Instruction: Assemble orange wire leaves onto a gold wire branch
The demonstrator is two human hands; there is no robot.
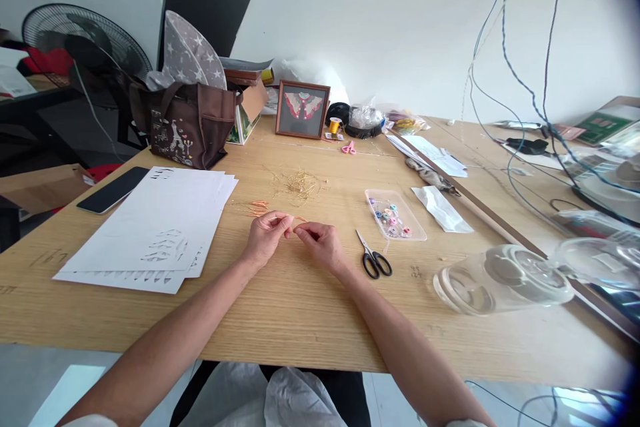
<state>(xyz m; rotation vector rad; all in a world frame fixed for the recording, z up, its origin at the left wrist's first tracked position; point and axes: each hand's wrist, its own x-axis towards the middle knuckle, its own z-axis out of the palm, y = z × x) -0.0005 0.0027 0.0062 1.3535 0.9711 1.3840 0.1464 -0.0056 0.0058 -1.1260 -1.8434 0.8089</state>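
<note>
Head view: left hand and right hand meet above the counter, fingertips pinching a thin orange strip between them. More orange strips lie just beyond, near gold threads; white papers sit left, scissors and a bead tray right. Pinching close to the strip's end, wrists low, gives steadiest control of something this fine.
</note>
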